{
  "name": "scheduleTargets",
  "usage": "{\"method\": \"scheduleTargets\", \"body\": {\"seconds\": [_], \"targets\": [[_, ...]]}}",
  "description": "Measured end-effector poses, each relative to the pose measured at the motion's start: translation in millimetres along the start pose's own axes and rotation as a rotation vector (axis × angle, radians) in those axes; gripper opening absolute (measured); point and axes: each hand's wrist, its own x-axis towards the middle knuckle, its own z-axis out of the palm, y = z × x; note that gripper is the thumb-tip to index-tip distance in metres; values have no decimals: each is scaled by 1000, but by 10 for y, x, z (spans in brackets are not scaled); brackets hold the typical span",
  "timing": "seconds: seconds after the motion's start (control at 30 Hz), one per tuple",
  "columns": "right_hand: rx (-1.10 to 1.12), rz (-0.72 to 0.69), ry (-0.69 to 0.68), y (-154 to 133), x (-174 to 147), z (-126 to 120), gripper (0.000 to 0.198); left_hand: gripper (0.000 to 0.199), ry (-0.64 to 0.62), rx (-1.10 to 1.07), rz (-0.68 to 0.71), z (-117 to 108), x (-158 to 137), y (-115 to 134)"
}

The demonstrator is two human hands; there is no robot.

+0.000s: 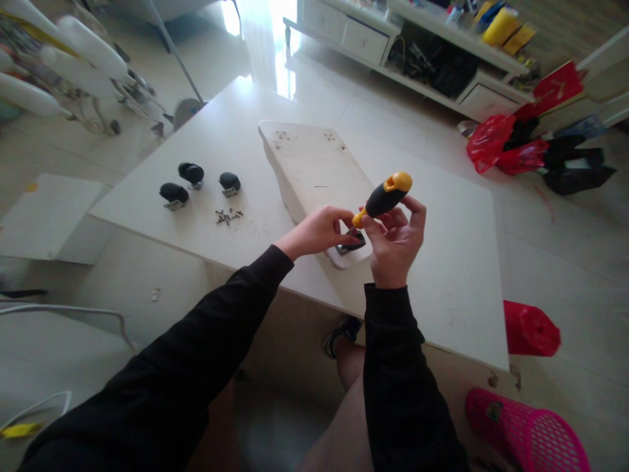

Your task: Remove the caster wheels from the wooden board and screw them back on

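Observation:
My right hand (pixel 397 246) grips a screwdriver (pixel 388 195) with a black and yellow handle, held tilted with its tip down. Its tip is hidden behind my fingers, over a black caster wheel (pixel 354 242) at the near end of a white board (pixel 319 174). My left hand (pixel 322 229) has its fingers closed at the caster, beside the screwdriver's lower end; whether it also pinches a screw is too small to tell. Further left on the white table stand three more black casters (pixel 190 173) with metal plates. Close to them lies a small pile of screws (pixel 228 216).
The white table (pixel 442 262) carries everything. Screw holes show at the board's far end. A pink mesh basket (pixel 550 439) and a red plastic roll (pixel 533 330) are on the floor at right. A white cabinet (pixel 363 40) stands behind, and red bags (pixel 491 144) lie near it.

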Motion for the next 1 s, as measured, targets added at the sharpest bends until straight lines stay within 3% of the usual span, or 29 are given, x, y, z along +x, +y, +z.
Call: {"method": "scheduleTargets", "body": {"seconds": [0.1, 0.33, 0.53, 0.63, 0.77, 1.0], "targets": [[-4, 9, -12, -11, -10, -1, 55, 13, -53, -13, 25, -43, -9, 17], [-21, 49, 6, -2, -4, 12, 54, 13, 101, 12, -24, 69, 2, 30], [3, 12, 63, -25, 4, 14, 59, 10, -35, 15, 3, -30, 0, 57], [2, 20, 33, -37, -1, 15, 58, 5, 50, 31, -6, -4, -3, 61], [-20, 40, 10, -29, -5, 22, 55, 14, 150, 27, -20, 80, 3, 36], [-28, 26, -7, -5, -19, 14, 53, 11, -59, -9, 23, -30, 1, 22]]}}
